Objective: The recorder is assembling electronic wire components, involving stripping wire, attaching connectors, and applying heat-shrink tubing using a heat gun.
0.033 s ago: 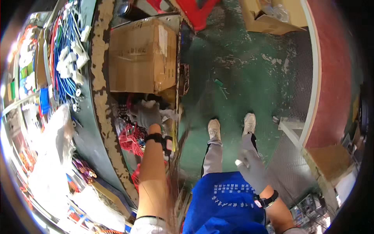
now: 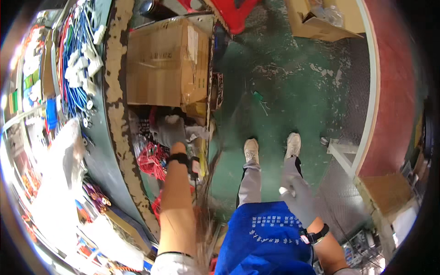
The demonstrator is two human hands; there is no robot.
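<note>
While the left hand (image 2: pixel 170 130), in a grey glove, reaches in among the goods on the near side of the carton (image 2: pixel 158 66), the right hand (image 2: pixel 298 199), likewise gloved, hangs in front of the apron (image 2: pixel 263 238).

Left hand: fingers bent and partly hidden; whether they grip anything, cannot tell. A pale piece (image 2: pixel 197 133) lies just beside it.
Right hand: fingers loosely curled, blurred; cannot tell if it holds anything.
Red wires: one tangled bundle (image 2: pixel 152 160), just below the left hand in the view, between the worktop (image 2: pixel 98 153) and the floor (image 2: pixel 229 183).
Carton: brown, taped, pale label on one side; contents hidden.
Open box (image 2: pixel 316 32): cardboard, on the floor at upper right; holds clear plastic.
Cables: blue, red and green, with white connectors (image 2: pixel 82 68), heaped along the far left of the worktop.
Plastic bag (image 2: pixel 64 156): whitish, glossy, nearer the person; contents not legible for glare.
Green scrap (image 2: pixel 258 96): with pale strands, on the floor well apart from both hands.
</note>
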